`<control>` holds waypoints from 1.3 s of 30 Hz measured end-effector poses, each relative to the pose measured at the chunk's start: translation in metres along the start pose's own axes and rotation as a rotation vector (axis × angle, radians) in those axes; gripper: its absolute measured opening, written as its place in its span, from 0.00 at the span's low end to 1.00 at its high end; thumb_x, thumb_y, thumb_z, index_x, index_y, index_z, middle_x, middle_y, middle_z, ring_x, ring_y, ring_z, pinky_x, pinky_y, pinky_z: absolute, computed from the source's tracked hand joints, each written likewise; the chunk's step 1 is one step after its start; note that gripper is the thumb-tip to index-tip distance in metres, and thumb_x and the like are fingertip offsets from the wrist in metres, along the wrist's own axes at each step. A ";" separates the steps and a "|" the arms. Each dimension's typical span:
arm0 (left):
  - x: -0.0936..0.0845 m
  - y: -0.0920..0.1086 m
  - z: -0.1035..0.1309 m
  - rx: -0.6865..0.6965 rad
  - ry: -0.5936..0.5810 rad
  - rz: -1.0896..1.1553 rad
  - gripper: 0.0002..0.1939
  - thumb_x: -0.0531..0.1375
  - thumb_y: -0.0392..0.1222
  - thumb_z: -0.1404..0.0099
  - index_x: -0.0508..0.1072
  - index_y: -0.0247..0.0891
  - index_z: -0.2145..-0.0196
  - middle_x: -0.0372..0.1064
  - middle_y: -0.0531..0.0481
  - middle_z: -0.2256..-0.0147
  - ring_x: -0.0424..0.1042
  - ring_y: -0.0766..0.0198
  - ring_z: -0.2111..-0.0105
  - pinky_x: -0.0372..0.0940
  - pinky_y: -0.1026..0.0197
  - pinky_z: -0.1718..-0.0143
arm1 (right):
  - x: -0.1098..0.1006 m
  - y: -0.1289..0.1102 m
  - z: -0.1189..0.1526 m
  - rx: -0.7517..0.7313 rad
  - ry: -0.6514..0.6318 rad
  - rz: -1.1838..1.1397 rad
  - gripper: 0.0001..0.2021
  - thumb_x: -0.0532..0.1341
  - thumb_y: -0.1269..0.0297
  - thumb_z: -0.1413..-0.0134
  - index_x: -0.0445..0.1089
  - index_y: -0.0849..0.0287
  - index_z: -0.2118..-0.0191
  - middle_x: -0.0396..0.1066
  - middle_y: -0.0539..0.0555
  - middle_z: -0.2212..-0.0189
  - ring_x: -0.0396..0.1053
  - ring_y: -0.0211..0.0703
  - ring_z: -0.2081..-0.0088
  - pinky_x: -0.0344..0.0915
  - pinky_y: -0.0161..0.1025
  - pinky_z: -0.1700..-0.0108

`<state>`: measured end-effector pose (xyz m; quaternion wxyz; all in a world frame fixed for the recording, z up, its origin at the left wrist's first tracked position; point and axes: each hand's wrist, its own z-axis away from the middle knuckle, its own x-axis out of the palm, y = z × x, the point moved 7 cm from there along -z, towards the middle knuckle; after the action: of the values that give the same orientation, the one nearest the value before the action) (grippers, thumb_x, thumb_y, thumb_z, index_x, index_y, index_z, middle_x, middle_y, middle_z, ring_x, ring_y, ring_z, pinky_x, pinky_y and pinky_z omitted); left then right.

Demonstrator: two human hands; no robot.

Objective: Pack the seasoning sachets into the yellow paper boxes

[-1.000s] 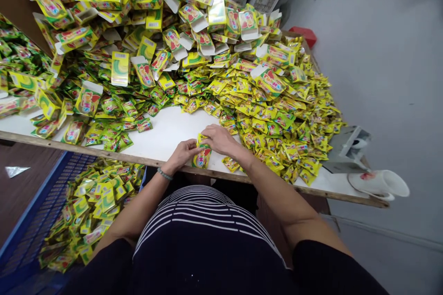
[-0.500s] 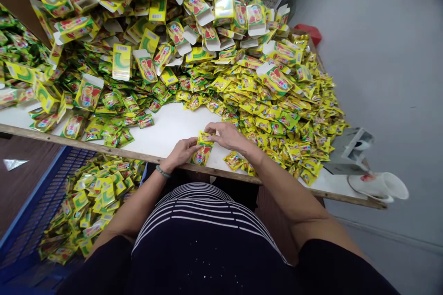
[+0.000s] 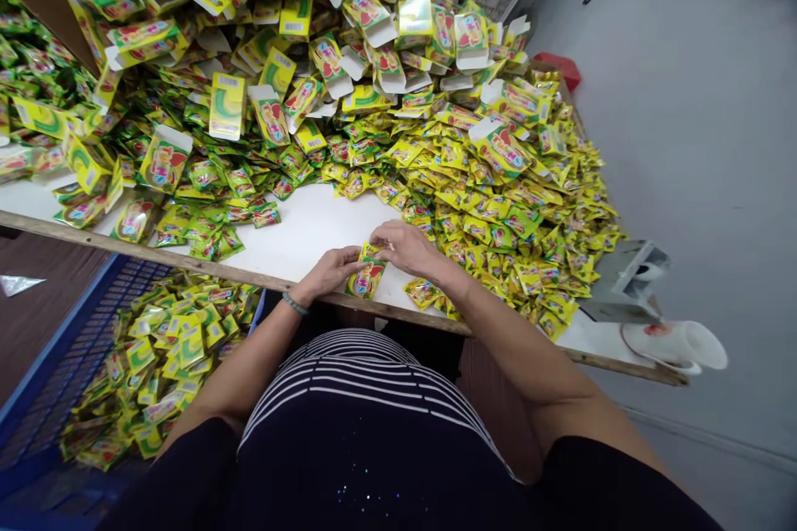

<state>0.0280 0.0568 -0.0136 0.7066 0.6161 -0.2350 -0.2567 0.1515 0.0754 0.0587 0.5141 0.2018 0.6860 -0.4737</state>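
A small yellow-and-green candy box [image 3: 367, 277] is at the table's front edge, its printed face up. My left hand [image 3: 331, 272] grips its left side, the thumb over the face. At the box's far end are the bent fingers of my right hand [image 3: 404, 247], closed around the top, partly hiding it. Whether a sachet is between those fingers cannot be made out. Just right of the box lie a few yellow sachets [image 3: 422, 292]. Beyond my right hand spreads a large heap of yellow sachets [image 3: 491, 216].
Many open-flapped boxes [image 3: 267, 112] are piled at the back, above green sachets [image 3: 205, 236] on the left. Below the table's left side, a blue crate [image 3: 56, 382] holds many boxes. A grey metal device [image 3: 628, 286] and a white cup [image 3: 676, 342] stand at the right end.
The fingers of my right hand have shifted slightly at the box's top end. My left hand keeps its grip. The whole view has moved a little.
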 end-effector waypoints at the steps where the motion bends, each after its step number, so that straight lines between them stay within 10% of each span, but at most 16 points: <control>1: -0.001 0.000 0.000 -0.001 0.017 -0.014 0.22 0.61 0.55 0.39 0.75 0.35 0.55 0.76 0.47 0.63 0.73 0.57 0.60 0.67 0.57 0.56 | -0.001 -0.002 0.000 -0.023 0.015 0.019 0.03 0.65 0.68 0.46 0.76 0.57 0.64 0.76 0.55 0.66 0.68 0.45 0.62 0.57 0.38 0.60; 14: -0.010 0.005 0.010 -0.021 0.232 -0.240 0.18 0.60 0.48 0.38 0.74 0.37 0.53 0.77 0.49 0.66 0.74 0.57 0.63 0.66 0.59 0.59 | 0.026 -0.026 0.007 0.070 -0.087 0.037 0.10 0.53 0.66 0.36 0.69 0.62 0.56 0.77 0.58 0.67 0.71 0.47 0.64 0.51 0.46 0.50; 21: -0.015 -0.001 0.020 0.001 0.353 -0.168 0.27 0.59 0.52 0.35 0.55 0.41 0.44 0.77 0.51 0.65 0.74 0.63 0.68 0.64 0.63 0.64 | 0.017 0.017 0.052 0.299 0.554 -0.404 0.13 0.61 0.56 0.41 0.72 0.56 0.55 0.76 0.58 0.58 0.71 0.48 0.56 0.63 0.45 0.50; 27: -0.010 0.008 0.019 0.076 0.299 -0.287 0.13 0.57 0.49 0.33 0.65 0.41 0.55 0.74 0.53 0.68 0.71 0.65 0.68 0.62 0.63 0.65 | 0.055 0.023 0.059 0.301 0.492 -0.652 0.15 0.63 0.50 0.44 0.75 0.56 0.60 0.76 0.55 0.61 0.72 0.43 0.64 0.70 0.42 0.58; 39: -0.013 -0.008 0.017 0.005 0.319 0.096 0.24 0.65 0.50 0.41 0.57 0.42 0.54 0.77 0.51 0.66 0.75 0.63 0.67 0.66 0.63 0.65 | 0.025 0.004 0.032 0.095 0.263 -0.321 0.13 0.57 0.60 0.36 0.79 0.52 0.59 0.80 0.53 0.60 0.75 0.47 0.57 0.68 0.44 0.51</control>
<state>0.0073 0.0518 -0.0193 0.7449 0.6388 -0.1496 -0.1208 0.1614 0.0441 0.0340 0.3279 0.1739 0.7474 -0.5510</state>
